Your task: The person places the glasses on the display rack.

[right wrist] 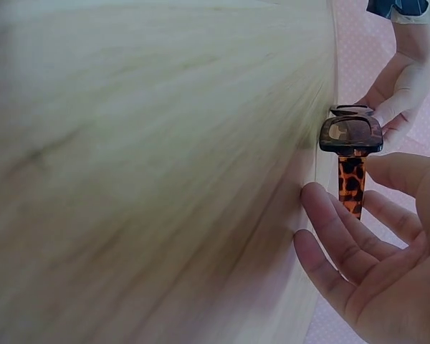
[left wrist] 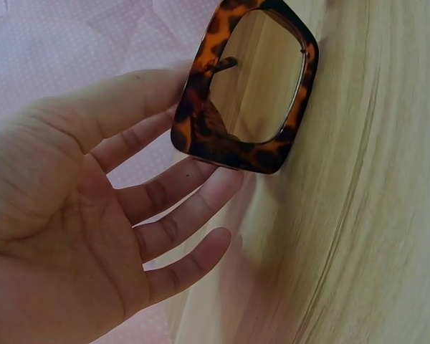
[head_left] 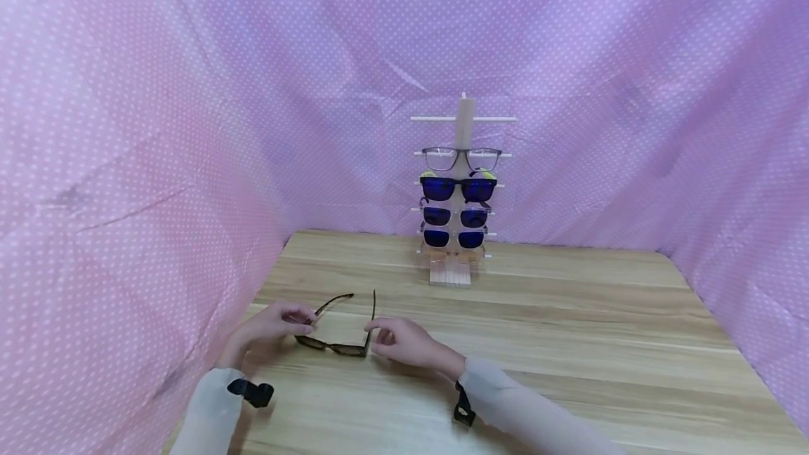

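Observation:
A pair of tortoiseshell sunglasses [head_left: 349,350] with brown lenses is close over the near left part of the table, its arms unfolded and pointing away from me. My left hand [head_left: 273,323] pinches the left arm near the hinge. In the left wrist view the thumb passes behind the frame [left wrist: 287,147], which hides its tip, and the other fingers spread loosely below. On the other side, my right hand [head_left: 407,344] has thumb and index finger at the right arm. The right wrist view shows that spotted arm [right wrist: 351,183] between them, with the remaining fingers loosely bent.
Beyond the hands stands a wooden eyewear rack [head_left: 450,274] with white crossbars. It carries clear-lens glasses [head_left: 440,159], dark blue sunglasses [head_left: 478,190] and several other pairs; its top bar [head_left: 432,119] holds none. Pink dotted cloth [head_left: 189,125] surrounds the wooden table [head_left: 600,314].

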`<state>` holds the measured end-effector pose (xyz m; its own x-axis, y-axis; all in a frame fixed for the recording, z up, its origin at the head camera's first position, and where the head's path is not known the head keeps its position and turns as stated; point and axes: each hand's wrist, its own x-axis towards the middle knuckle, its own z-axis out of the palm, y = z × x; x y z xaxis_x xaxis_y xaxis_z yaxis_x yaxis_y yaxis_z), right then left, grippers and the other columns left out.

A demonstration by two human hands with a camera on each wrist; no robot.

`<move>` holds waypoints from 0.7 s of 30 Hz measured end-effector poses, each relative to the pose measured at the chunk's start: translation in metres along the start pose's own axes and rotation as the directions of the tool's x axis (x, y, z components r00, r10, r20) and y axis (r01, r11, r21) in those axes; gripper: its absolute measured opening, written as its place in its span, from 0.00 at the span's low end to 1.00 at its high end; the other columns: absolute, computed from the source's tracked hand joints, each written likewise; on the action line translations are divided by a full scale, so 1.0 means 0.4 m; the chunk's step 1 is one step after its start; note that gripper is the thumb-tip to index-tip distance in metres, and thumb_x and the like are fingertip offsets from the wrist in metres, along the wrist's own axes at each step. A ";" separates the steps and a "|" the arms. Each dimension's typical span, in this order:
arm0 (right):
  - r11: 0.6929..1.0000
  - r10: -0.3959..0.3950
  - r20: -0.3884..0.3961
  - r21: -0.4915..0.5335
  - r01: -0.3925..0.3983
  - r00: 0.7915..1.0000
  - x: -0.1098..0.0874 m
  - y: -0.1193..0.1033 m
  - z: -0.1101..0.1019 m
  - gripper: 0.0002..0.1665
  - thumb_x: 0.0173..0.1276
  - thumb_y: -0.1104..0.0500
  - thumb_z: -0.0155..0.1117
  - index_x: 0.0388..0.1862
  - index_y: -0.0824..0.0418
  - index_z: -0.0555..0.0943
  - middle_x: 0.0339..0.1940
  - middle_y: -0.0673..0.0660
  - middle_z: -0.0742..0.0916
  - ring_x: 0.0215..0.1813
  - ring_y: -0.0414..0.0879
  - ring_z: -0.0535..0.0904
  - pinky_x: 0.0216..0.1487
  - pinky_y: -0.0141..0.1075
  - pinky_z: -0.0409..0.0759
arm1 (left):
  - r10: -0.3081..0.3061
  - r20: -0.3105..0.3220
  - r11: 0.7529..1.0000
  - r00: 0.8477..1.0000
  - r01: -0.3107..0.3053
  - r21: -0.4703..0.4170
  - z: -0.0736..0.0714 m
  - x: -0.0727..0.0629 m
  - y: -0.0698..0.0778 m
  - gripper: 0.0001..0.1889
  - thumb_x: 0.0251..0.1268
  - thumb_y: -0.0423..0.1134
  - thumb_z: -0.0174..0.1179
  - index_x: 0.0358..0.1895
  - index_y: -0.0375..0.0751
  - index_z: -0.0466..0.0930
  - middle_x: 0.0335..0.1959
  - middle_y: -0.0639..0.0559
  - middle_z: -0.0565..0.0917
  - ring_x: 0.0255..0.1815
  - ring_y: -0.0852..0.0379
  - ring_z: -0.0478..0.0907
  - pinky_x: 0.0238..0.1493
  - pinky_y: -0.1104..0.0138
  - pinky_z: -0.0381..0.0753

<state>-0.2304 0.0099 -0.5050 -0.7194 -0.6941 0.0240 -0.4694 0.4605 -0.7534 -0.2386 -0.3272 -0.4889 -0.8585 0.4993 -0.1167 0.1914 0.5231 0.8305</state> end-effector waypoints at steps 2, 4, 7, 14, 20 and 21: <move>1.000 0.006 0.000 -0.005 -0.006 1.000 0.001 -0.002 0.000 0.21 0.73 0.59 0.66 0.64 0.58 0.80 0.42 0.53 0.90 0.40 0.36 0.83 0.45 0.29 0.81 | -0.004 0.008 1.000 1.000 0.004 -0.007 -0.001 -0.005 0.001 0.17 0.70 0.38 0.65 0.53 0.27 0.82 0.52 0.33 0.85 0.46 0.70 0.81 0.49 0.73 0.80; 1.000 0.012 -0.002 -0.006 -0.012 1.000 0.001 -0.006 0.000 0.21 0.73 0.59 0.66 0.63 0.57 0.81 0.42 0.53 0.90 0.40 0.37 0.84 0.45 0.29 0.81 | -0.006 0.015 1.000 1.000 0.006 -0.027 -0.001 -0.009 0.002 0.17 0.70 0.37 0.65 0.54 0.26 0.81 0.51 0.32 0.85 0.46 0.68 0.81 0.49 0.73 0.80; 1.000 0.019 0.000 -0.013 -0.019 1.000 0.001 -0.008 -0.002 0.20 0.73 0.59 0.66 0.63 0.57 0.81 0.42 0.53 0.90 0.40 0.37 0.84 0.45 0.29 0.81 | -0.014 0.025 0.998 1.000 0.016 -0.068 0.001 -0.014 0.002 0.17 0.69 0.36 0.65 0.54 0.25 0.81 0.50 0.32 0.86 0.46 0.66 0.82 0.48 0.72 0.81; 0.999 0.010 0.001 -0.046 -0.010 1.000 0.004 -0.010 -0.008 0.20 0.72 0.59 0.66 0.62 0.56 0.82 0.43 0.52 0.89 0.41 0.36 0.83 0.45 0.28 0.80 | -0.021 0.026 0.997 0.999 0.023 -0.073 -0.002 -0.023 -0.002 0.18 0.66 0.34 0.68 0.54 0.26 0.81 0.49 0.34 0.86 0.46 0.64 0.82 0.49 0.73 0.79; 0.999 0.004 -0.003 -0.049 -0.005 1.000 0.005 -0.012 -0.008 0.20 0.70 0.60 0.68 0.60 0.57 0.82 0.43 0.53 0.90 0.40 0.35 0.83 0.44 0.28 0.80 | -0.022 0.039 0.997 0.999 0.025 -0.079 -0.003 -0.033 -0.002 0.16 0.66 0.33 0.67 0.52 0.26 0.82 0.48 0.36 0.87 0.47 0.65 0.81 0.49 0.75 0.78; 0.999 0.001 -0.005 -0.049 -0.002 1.000 0.006 -0.012 -0.006 0.20 0.69 0.61 0.69 0.60 0.57 0.83 0.43 0.53 0.90 0.40 0.35 0.83 0.44 0.28 0.80 | -0.026 0.040 0.997 0.999 0.029 -0.069 -0.002 -0.034 -0.003 0.15 0.66 0.33 0.67 0.52 0.26 0.82 0.48 0.37 0.87 0.46 0.66 0.81 0.49 0.75 0.78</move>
<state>-0.2311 0.0074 -0.5000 -0.7228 -0.6906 0.0263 -0.4929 0.4885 -0.7200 -0.2277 -0.3351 -0.4877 -0.8435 0.5128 -0.1600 0.1331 0.4881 0.8626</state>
